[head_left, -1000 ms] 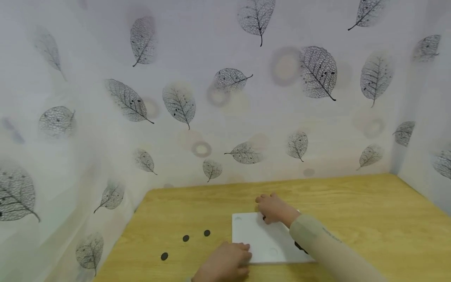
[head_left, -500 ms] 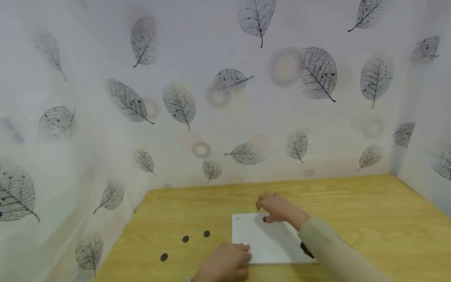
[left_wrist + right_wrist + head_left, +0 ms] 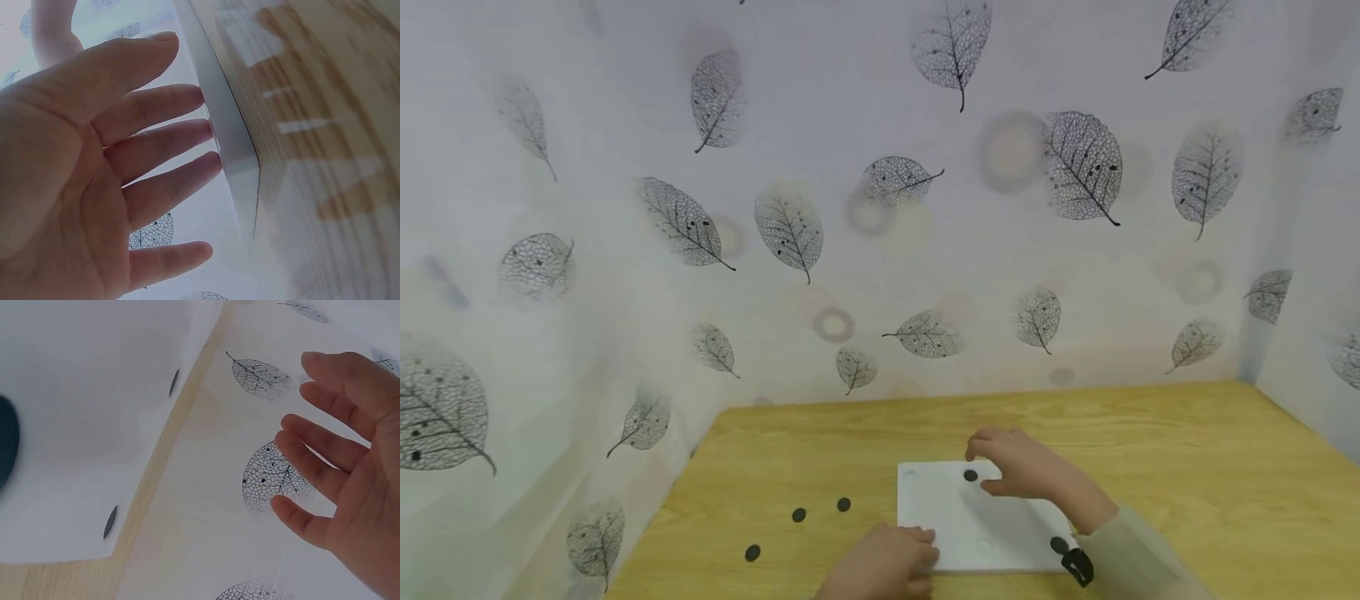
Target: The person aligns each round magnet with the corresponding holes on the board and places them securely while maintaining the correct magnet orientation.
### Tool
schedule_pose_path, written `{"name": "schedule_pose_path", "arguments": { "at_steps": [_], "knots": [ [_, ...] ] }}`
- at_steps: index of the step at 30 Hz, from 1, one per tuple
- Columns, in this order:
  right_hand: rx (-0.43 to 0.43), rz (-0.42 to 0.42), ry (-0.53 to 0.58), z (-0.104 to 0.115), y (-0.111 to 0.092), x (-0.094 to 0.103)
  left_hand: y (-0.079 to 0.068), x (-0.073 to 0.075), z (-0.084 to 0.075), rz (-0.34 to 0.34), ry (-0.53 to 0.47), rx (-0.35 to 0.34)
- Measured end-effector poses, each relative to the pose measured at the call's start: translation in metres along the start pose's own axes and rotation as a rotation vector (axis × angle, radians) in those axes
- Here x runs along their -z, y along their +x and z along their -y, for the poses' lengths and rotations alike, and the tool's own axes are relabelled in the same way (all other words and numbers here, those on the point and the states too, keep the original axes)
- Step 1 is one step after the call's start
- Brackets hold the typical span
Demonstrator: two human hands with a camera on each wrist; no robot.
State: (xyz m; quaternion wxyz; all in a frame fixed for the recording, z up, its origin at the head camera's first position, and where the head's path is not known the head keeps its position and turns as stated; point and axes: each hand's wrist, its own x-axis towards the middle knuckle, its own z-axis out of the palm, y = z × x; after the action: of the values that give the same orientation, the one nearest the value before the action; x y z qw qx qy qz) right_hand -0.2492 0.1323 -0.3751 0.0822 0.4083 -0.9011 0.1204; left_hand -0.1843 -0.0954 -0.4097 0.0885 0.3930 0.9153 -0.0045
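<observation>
Black disc (image 3: 971, 476) lies near the far edge of the white board (image 3: 947, 521), apparently set down, as the right hand (image 3: 1037, 473), at the disc half a second earlier, draws clear, thumb and fingers parted, holding nothing. Left hand (image 3: 883, 562), fingers extended, touches the board; three discs (image 3: 799, 515) lie beyond.

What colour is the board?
The board is white; the head view shows it best.

White board (image 3: 955, 525): no readable lettering is being shown.
Dark discs (image 3: 799, 515): no readable numbers are being displayed.
Leaf-print backdrop (image 3: 917, 267): no readable words or signs are being carried.
</observation>
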Motion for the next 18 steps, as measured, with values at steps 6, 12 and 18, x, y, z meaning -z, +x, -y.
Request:
{"name": "schedule_pose_path", "arguments": {
  "at_steps": [6,12,18],
  "knots": [
    [0.027,-0.042,0.033,0.006,-0.011,0.002,0.000,-0.002,0.001,0.002,-0.002,0.001],
    [0.064,-0.069,0.048,0.014,-0.024,0.001,-0.001,-0.002,-0.001,0.000,-0.002,-0.010],
    [0.064,-0.088,0.016,0.020,-0.034,0.003,-0.001,-0.002,0.000,-0.020,0.009,-0.017]
  ]
}}
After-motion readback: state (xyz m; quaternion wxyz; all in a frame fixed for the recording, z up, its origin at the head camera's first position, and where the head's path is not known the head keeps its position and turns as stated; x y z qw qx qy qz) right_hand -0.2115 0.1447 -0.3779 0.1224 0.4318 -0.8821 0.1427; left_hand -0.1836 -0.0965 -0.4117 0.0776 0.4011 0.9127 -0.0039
